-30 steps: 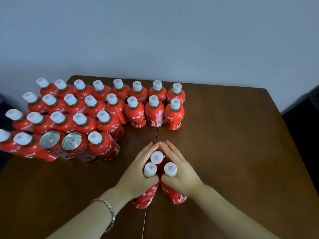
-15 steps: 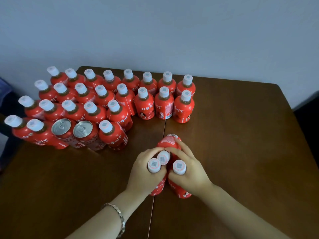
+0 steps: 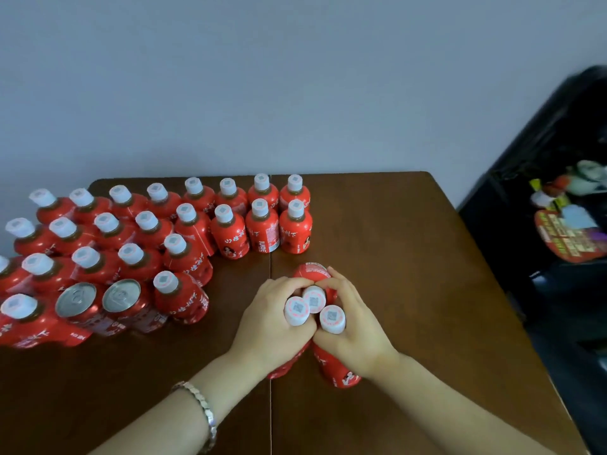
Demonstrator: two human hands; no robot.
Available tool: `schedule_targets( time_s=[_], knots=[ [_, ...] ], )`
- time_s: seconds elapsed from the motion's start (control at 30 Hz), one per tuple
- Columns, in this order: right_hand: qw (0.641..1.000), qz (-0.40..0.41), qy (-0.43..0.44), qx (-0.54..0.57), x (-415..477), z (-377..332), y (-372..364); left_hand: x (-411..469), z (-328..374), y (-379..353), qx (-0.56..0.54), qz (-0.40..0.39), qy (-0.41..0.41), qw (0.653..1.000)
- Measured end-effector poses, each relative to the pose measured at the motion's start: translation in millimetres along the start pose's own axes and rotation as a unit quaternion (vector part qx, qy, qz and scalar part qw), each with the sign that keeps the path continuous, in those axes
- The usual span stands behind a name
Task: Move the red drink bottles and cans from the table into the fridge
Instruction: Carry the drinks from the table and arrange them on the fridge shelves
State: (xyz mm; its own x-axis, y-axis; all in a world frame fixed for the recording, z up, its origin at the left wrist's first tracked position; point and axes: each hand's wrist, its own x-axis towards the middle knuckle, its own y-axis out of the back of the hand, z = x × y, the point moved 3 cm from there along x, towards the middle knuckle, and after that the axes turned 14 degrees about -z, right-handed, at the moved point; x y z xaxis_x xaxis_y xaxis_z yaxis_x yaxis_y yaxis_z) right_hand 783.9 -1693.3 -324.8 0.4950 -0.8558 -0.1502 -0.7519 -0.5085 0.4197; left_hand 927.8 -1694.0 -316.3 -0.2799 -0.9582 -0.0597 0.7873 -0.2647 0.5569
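Three red bottles (image 3: 313, 300) are being gripped near the middle of the surface (image 3: 410, 257), left hand (image 3: 269, 326) and right hand (image 3: 358, 333) curling fingers (image 3: 289, 284) round them. Many more bottles (image 3: 226, 234) and two cans (image 3: 76, 298) are waiting at its far-left corner, so most work is likely remaining.

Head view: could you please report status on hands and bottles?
Grip on: left hand and right hand clasp three bottles, bunched together. To the left, other bottles and two cans stand apart. Nothing in the way.
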Motion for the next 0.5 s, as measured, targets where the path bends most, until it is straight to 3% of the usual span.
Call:
schedule_targets(
  time_s=[0.2, 0.5],
  knots=[
    [0.993, 0.114, -0.017, -0.014, -57, -45, 18, -6, 63, 9, 0.034, -0.103, -0.114, 0.988],
    [0.937, 0.339, -0.075, -0.03, -224, -109, 34, -64, 198, -37, 0.042, -0.267, -0.292, 0.917]
  ],
)
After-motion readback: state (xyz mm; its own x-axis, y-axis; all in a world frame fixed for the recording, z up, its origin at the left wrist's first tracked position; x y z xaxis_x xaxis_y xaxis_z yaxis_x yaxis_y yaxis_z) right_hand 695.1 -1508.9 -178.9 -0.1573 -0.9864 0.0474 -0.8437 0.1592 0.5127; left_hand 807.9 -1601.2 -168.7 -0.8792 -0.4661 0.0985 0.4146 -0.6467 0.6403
